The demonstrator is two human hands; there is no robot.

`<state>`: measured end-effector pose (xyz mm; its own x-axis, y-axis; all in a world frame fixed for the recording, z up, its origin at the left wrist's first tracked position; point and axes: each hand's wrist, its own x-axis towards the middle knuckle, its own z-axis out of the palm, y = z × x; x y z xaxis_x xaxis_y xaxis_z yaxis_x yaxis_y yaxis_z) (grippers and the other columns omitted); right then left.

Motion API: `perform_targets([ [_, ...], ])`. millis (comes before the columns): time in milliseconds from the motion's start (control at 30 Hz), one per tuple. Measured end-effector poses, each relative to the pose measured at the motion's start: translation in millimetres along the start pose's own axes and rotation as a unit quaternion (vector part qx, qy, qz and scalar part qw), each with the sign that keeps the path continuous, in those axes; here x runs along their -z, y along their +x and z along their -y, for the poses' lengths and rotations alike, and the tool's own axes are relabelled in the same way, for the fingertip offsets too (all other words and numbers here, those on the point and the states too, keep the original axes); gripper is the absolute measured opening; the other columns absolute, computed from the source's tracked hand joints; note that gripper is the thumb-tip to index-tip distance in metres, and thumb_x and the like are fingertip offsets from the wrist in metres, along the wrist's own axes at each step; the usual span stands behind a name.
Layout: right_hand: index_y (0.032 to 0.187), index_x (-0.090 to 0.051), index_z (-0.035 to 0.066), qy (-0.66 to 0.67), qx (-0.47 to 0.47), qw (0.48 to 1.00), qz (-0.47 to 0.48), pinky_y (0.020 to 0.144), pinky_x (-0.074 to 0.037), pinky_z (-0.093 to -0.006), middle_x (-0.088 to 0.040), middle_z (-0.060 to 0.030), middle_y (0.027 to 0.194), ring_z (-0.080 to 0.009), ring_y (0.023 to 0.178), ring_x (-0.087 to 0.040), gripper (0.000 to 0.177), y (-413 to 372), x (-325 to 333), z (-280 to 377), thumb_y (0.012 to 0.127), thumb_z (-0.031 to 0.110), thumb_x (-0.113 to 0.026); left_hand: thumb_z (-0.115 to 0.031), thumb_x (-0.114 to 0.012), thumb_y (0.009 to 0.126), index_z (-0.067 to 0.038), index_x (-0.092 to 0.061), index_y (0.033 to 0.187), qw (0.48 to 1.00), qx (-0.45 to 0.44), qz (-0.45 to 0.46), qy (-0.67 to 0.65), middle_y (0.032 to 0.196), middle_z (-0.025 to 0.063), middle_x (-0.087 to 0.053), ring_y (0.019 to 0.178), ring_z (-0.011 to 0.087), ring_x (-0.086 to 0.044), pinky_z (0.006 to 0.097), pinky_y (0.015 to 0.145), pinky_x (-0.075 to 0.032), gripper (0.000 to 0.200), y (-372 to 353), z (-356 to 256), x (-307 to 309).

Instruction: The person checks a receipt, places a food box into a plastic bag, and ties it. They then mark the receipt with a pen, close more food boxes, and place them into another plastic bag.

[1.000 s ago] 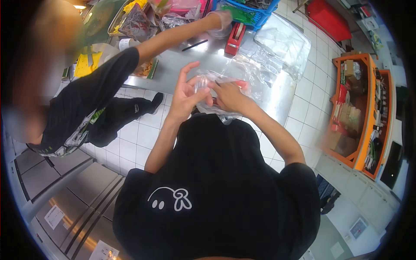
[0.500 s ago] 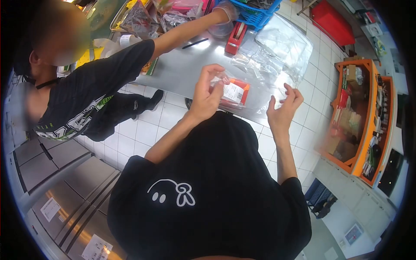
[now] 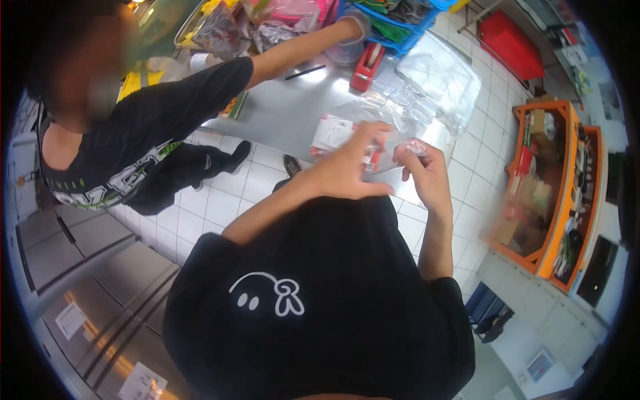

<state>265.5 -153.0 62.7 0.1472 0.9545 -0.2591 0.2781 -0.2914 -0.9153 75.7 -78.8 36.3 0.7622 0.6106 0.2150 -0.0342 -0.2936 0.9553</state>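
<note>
Just above the centre of the frame, the left hand [image 3: 350, 163] spreads thumb and fingers wide beside the white-and-red packet [image 3: 332, 135], contact unclear, while the right hand [image 3: 430, 175], right of it, pinches the clear bag [image 3: 412, 145] between nearly closed fingertips over the metal table [image 3: 270, 100].

surface [image 3: 277, 107] lying open left of the packet [image 3: 331, 133], co-worker's arm [image 3: 300, 55] crossing beyond, red tape dispenser [image 3: 367, 68] and blue basket [image 3: 400, 47] blocking the far side, clear plastic [image 3: 443, 73] spreading right
</note>
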Motion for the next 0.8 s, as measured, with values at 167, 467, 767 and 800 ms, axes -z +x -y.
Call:
perform_targets([
  [167, 0.107, -0.067, -0.003, -0.193, 0.112, 0.974, -0.024, 0.081, -0.052, -0.0374, -0.070, -0.0151, 0.098, -0.0293, 0.087, -0.067, 0.022, -12.1, -12.9, 28.0, 0.094, 0.016, -0.066, 0.002, -0.068, 0.084, -0.006, -0.033, 0.141, 0.989, -0.036, -0.135, -0.054, 0.105, 0.0132, -0.059, 0.095, 0.0204, -0.062, 0.0337, 0.080, -0.052, 0.067, 19.0, 31.2, -36.6],
  [467, 0.152, -0.033, 0.000, 0.062, 0.157, 0.984, -0.062, 0.117, -0.028, -0.0421, -0.028, -0.0223, 0.157, -0.0374, 0.144, -0.033, 0.084, 34.4, -87.3, -122.5, 0.083, 0.021, -0.076, 0.004, -0.061, 0.083, -0.003, -0.049, 0.124, 0.996, 0.028, -0.074, -0.034, 0.116, 0.0171, -0.057, 0.109, 0.0259, -0.058, 0.0363, 0.093, -0.047, 0.043, 18.2, 17.9, -34.0],
  [767, 0.085, -0.056, 0.004, 0.136, 0.155, 0.966, -0.158, 0.090, -0.039, -0.0390, -0.053, -0.0136, 0.115, -0.0272, 0.104, -0.049, 0.026, 78.3, -95.8, -113.1, 0.096, 0.026, -0.051, -0.028, -0.087, 0.070, 0.001, -0.024, 0.151, 0.979, 0.017, 0.025, 0.203, 0.155, 0.0282, -0.026, 0.147, 0.0391, -0.026, 0.0484, 0.115, -0.031, 0.107, 2.6, 105.8, 13.6],
  [800, 0.087, -0.055, 0.004, -0.039, 0.249, 0.951, -0.177, 0.091, -0.038, -0.0361, -0.054, -0.0135, 0.117, -0.0254, 0.108, -0.049, 0.021, 72.9, -90.3, -90.7, 0.094, 0.023, -0.051, -0.020, -0.082, 0.076, 0.001, -0.027, 0.150, 0.978, -0.052, 0.004, 0.204, 0.151, 0.0229, -0.036, 0.144, 0.0344, -0.032, 0.0439, 0.115, -0.033, 0.094, 6.4, 123.8, -4.7],
])
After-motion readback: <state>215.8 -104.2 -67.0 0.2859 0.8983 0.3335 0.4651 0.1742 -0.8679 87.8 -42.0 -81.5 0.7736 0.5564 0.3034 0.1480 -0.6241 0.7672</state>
